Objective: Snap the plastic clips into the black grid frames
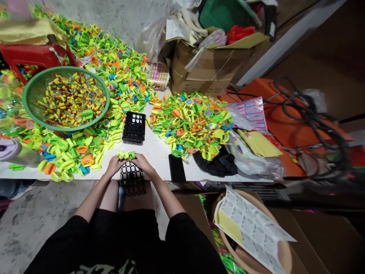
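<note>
Two hands, head view. Left hand (114, 166) and right hand (143, 161) meet at the near edge of the table (155, 150), fingers bent, pinching a short row of green clips (127, 155) from either side. Grid (131, 182), black, lies under both hands and overhangs the edge above the lap. Second grid (134, 128) stands just beyond. Phone (176, 168) lies near the right hand. Basket (28, 95), green, holds yellow pieces, far left. Piles (191, 121) of coloured pieces lie all round.
</note>
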`<state>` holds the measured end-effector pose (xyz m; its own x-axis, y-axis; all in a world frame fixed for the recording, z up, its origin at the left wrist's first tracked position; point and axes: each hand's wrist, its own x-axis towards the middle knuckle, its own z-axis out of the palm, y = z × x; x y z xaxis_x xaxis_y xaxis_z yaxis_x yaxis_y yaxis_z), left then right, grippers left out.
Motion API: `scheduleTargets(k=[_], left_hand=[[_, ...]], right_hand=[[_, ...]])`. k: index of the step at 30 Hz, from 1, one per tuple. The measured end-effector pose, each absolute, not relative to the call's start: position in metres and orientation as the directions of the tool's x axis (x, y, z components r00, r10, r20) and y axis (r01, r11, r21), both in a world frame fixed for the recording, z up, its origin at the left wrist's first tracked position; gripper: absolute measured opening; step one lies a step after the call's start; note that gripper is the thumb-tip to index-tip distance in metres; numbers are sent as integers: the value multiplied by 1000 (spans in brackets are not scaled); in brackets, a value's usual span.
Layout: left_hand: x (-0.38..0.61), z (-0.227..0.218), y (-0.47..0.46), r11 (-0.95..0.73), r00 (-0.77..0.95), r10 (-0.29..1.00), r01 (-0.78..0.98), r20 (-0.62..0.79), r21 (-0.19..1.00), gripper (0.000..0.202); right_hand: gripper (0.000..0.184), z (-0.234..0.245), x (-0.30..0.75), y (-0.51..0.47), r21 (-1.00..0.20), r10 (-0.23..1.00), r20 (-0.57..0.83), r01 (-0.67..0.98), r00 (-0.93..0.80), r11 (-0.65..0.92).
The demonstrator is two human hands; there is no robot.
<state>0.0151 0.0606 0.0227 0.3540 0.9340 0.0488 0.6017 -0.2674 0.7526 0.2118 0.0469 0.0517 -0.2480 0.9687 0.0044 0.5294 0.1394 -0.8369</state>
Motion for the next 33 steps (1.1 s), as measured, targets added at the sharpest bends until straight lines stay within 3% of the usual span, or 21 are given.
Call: scheduleTargets(k=[22,33], left_hand=[[15,24,56,-256,319,945,588,71,767,32],[15,24,56,-263,307,948,610,83,748,30]], right_hand=[[10,67,211,56,-815,912,-44,543,-408,203],[17,68,204,50,-828,928,-53,536,-369,166]])
